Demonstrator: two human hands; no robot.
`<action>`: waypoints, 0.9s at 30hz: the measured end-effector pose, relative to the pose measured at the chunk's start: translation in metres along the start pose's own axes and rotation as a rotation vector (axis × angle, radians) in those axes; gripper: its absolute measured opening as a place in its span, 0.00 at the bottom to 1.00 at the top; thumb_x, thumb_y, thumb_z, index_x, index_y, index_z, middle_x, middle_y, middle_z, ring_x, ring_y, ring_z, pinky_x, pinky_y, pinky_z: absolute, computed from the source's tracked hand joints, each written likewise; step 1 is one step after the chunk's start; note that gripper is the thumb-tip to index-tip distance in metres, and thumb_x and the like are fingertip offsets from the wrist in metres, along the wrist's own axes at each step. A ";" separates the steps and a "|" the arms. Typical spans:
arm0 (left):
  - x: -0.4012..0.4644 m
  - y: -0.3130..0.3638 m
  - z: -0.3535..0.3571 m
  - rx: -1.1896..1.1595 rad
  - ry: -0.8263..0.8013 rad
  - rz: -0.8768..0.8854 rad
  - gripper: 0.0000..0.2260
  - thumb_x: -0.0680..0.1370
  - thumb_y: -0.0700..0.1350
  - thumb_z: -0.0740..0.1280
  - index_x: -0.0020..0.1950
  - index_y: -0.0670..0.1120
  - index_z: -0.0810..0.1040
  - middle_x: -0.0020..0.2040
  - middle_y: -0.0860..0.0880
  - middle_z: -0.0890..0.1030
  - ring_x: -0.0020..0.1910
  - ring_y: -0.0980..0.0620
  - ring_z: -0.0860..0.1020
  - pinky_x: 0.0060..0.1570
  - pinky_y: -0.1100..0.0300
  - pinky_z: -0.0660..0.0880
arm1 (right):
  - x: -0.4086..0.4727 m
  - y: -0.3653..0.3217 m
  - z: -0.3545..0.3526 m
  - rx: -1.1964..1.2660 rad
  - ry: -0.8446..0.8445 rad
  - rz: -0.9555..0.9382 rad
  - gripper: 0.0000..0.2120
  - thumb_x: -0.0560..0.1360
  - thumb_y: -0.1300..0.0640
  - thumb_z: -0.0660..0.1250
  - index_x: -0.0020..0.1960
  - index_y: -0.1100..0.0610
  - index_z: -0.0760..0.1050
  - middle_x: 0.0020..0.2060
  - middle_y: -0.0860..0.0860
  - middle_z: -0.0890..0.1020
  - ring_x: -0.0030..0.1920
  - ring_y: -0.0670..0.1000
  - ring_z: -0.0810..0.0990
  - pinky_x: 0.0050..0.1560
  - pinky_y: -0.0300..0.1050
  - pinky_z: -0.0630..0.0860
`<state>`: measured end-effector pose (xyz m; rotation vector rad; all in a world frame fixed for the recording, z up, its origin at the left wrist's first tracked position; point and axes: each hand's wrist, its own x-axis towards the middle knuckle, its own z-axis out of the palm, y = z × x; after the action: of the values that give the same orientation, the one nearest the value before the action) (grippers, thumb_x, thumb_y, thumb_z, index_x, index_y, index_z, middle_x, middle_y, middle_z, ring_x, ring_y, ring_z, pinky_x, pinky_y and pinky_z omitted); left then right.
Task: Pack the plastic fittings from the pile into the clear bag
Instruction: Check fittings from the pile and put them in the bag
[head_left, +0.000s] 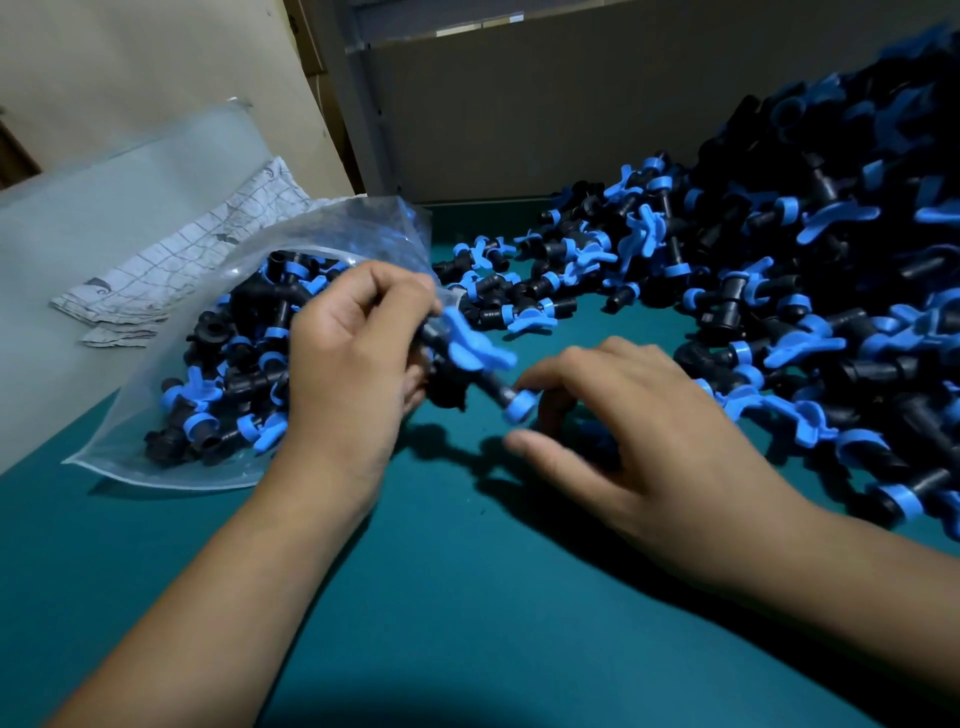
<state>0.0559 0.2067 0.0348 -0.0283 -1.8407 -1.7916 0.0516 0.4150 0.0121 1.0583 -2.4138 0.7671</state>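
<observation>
Left hand (353, 353): my fingers were curled, pinching the rim of the clear plastic bag's mouth and closing round a black plastic fitting with blue wing handle and blue end ring (470, 358) right at that opening.
Right hand (639, 431): it hovered just above the table, fingers loosely bent and apart with nothing between them; my fingertips (524, 387) were just beside the blue ring of the fitting my left hand held.
Clear plastic bag (218, 291): it lay on its side at the left of the table, mouth facing right, already holding many black-and-blue fittings.
Pile of black and blue plastic fittings (810, 270): it was heaped at the right and back of the table, thinning into loose pieces that reached toward the bag's mouth.
Teal table surface (467, 597): both my forearms stretched over it.
Printed white folded sheets (192, 249): they lay behind the bag, at the left.
</observation>
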 end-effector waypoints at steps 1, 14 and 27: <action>0.001 -0.001 -0.002 0.132 0.068 0.078 0.09 0.79 0.46 0.69 0.38 0.47 0.77 0.29 0.51 0.72 0.25 0.53 0.66 0.25 0.60 0.62 | 0.000 0.001 0.001 -0.044 -0.041 -0.014 0.13 0.81 0.42 0.66 0.57 0.50 0.77 0.46 0.43 0.79 0.51 0.50 0.76 0.55 0.50 0.72; 0.015 0.002 -0.035 0.932 0.676 0.229 0.12 0.77 0.58 0.70 0.48 0.51 0.79 0.48 0.50 0.80 0.45 0.50 0.73 0.44 0.57 0.63 | 0.001 0.000 0.003 -0.164 -0.130 0.108 0.10 0.81 0.43 0.59 0.52 0.49 0.73 0.45 0.46 0.75 0.49 0.52 0.72 0.55 0.53 0.73; 0.018 -0.010 -0.037 0.878 0.394 0.242 0.03 0.80 0.46 0.72 0.51 0.49 0.85 0.51 0.45 0.81 0.48 0.58 0.71 0.49 0.70 0.64 | 0.001 -0.005 -0.002 -0.232 -0.140 0.160 0.09 0.81 0.45 0.60 0.52 0.50 0.73 0.44 0.47 0.75 0.48 0.53 0.71 0.54 0.53 0.72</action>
<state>0.0513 0.1649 0.0311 0.3845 -2.0466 -0.6590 0.0553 0.4124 0.0155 0.8610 -2.6540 0.4594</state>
